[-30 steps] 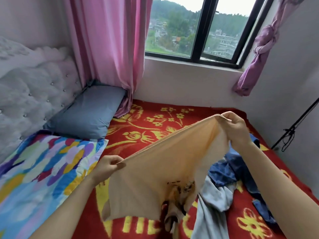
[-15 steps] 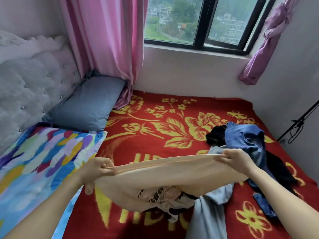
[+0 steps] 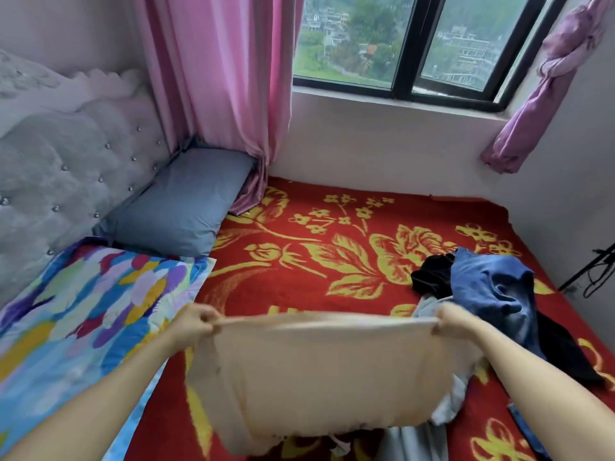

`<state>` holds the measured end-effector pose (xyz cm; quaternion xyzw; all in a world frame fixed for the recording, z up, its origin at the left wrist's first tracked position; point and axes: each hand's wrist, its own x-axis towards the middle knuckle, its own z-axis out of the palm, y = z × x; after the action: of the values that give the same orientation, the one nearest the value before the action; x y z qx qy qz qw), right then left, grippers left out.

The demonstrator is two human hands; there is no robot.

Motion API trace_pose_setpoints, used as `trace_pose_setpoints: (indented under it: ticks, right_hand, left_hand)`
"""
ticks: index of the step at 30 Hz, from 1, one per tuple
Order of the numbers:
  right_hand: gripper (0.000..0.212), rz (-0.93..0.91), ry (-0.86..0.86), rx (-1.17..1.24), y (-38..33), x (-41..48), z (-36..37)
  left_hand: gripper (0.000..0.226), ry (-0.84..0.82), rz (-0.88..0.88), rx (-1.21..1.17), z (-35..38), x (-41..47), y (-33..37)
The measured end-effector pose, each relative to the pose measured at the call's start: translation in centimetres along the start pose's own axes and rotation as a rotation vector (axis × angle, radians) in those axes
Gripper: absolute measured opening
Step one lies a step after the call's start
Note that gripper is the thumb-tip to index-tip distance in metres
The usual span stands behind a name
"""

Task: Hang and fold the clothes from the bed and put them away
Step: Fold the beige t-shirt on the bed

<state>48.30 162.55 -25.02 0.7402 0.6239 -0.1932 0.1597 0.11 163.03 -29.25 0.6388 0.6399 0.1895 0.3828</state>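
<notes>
The pillow [image 3: 179,207] lies far left on the bed [image 3: 332,201], against the headboard [image 3: 60,168], with a quilt [image 3: 83,311] nearer. A clothes pile [image 3: 489,287] lies at the right.

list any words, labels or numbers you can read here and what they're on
None can be read.
Yellow marks on the blanket just above the garment may be lettering, but the garment covers most of them.
No label or print shows on the garment or the clothes pile.

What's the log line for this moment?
left hand: grips beige garment | right hand: grips it | garment: spread over red blanket
</notes>
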Motion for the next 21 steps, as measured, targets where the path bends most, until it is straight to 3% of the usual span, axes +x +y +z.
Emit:
trace_pose_setpoints:
  ticks: [3, 5, 9, 12, 15, 18, 21]
  right_hand:
    - [0.021, 0.149, 0.533, 0.402, -2.1, 1.7, -6.4]
    - [0.027, 0.184, 0.797, 0.575, -2.9, 1.7, -11.4]
    - [0.028, 0.177, 1.084, 0.724, -3.5, 0.2, -18.1]
    - [0.027, 0.141, 1.169, 0.739, -3.6, -0.8, -20.0]
    - [0.029, 0.14, 1.153, 0.723, -2.4, -1.1, -19.1]
    - [0.025, 0.072, 1.116, 0.694, -1.0, -0.8, -16.5]
    - [0.016, -0.015, 0.975, 0.676, 0.4, -0.7, -12.1]
  left_hand:
    - [0.024, 0.356, 0.076, -0.109, -4.0, 5.0, 5.6]
    - [0.027, 0.549, 0.185, -0.142, -8.1, 7.0, 9.9]
    - [0.023, 0.837, 0.42, -0.176, -14.0, 7.0, 17.1]
    - [0.02, 0.937, 0.517, -0.256, -16.1, 5.8, 19.8]
    - [0.019, 0.909, 0.551, -0.328, -16.0, 4.5, 19.9]
    - [0.016, 0.818, 0.517, -0.361, -15.1, 3.3, 18.3]
    - [0.008, 0.623, 0.433, -0.355, -13.3, 2.0, 14.8]
